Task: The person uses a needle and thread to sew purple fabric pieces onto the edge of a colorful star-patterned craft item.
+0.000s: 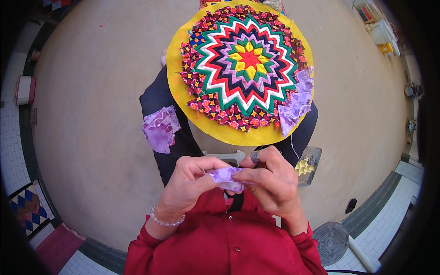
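Observation:
Between my left hand (192, 182) and my right hand (275, 178), a small folded piece of purple-and-white floral fabric (225, 177) is pinched in front of my chest. A thimble ring (254, 157) circles a finger of my right hand. Across my knees rests a round patchwork mat (251, 60), its zigzag rings of folded fabric set on a yellow cloth base (237, 136). Purple floral pieces (295, 105) lie along its lower right edge, with white thread trailing from them. A pile of purple fabric pieces (161, 127) sits on my left thigh.
On the floor to my right stands a grey tray (312, 154) holding a yellow bumpy piece (304, 167). A round electric fan (330, 242) is at lower right, with a black object (351, 205) nearby. A pink-and-white box (25, 90) is at the far left.

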Action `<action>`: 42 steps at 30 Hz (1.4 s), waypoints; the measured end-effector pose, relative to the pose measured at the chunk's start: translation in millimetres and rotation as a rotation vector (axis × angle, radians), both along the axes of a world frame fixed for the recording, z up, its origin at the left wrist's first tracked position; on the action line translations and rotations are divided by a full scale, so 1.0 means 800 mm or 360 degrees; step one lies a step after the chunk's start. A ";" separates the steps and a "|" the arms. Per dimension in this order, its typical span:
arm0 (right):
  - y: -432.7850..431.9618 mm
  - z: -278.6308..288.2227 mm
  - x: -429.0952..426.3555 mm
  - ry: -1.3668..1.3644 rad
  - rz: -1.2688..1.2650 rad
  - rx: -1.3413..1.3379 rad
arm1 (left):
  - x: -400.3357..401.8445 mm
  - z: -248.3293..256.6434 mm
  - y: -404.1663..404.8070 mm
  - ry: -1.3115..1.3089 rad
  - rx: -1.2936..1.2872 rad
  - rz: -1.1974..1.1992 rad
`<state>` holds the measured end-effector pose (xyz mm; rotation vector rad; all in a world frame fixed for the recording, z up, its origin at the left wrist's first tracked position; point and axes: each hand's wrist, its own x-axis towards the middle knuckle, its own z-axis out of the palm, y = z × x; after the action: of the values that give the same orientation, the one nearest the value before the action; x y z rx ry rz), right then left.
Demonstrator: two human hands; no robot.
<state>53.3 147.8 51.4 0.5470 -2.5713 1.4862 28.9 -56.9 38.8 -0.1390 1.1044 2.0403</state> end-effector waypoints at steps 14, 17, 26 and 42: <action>0.020 0.051 -0.029 -0.0099 0.0480 0.0080 | -0.002 0.025 0.005 0.0057 -0.0053 0.0227; 0.039 0.088 -0.067 -0.0165 0.0622 0.0024 | -0.005 0.024 -0.004 0.0191 -0.0102 0.0275; 0.116 0.023 -0.318 -0.0209 -0.0768 0.0041 | -0.018 0.021 -0.011 0.0196 -0.0207 0.0629; 0.158 0.009 -0.410 -0.0677 -0.0338 0.0359 | -0.042 -0.005 -0.019 0.0154 -0.0348 0.0560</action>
<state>-274.6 273.9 58.2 -0.0371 -3.0228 1.3706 -5.0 -71.9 34.5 -0.3709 1.4462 2.2452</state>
